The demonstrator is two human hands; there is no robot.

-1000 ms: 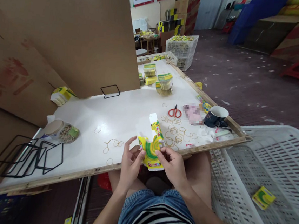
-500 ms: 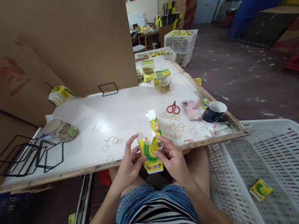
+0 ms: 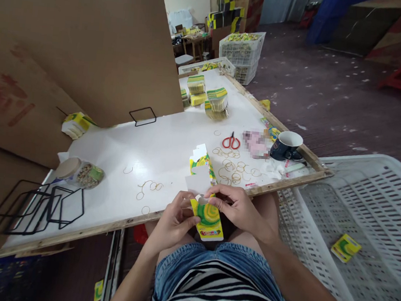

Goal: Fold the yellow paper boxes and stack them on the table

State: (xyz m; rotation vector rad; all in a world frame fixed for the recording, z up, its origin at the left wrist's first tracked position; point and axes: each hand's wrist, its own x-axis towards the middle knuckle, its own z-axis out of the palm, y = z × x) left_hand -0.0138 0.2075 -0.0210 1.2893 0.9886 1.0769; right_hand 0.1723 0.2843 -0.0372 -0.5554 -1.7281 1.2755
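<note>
Over my lap, at the table's front edge, both hands hold a small yellow and green cardboard box (image 3: 208, 220). Its white flaps stand up at the far end. My left hand (image 3: 177, 219) grips the left side, thumb on the printed front. My right hand (image 3: 232, 205) is closed at the top edge by the flaps, fingers bent over it. Just beyond lies another flat yellow carton (image 3: 202, 162) with white tabs, partly hidden by the raised flap. Rubber bands (image 3: 235, 173) and red-handled scissors (image 3: 231, 141) lie behind my right hand.
A dark mug (image 3: 286, 147) stands by the table's right edge. On the right, a white plastic crate (image 3: 378, 224) holds one yellow box (image 3: 345, 248). Bundled cartons (image 3: 216, 102) sit farther back. To the left are a jar (image 3: 90, 175), black wire frames (image 3: 67, 208) and a tall cardboard panel (image 3: 90, 40).
My right hand has moved from the box's side to its top edge. The white flaps are now raised, and the box sits slightly lower. The flat carton behind shows more clearly.
</note>
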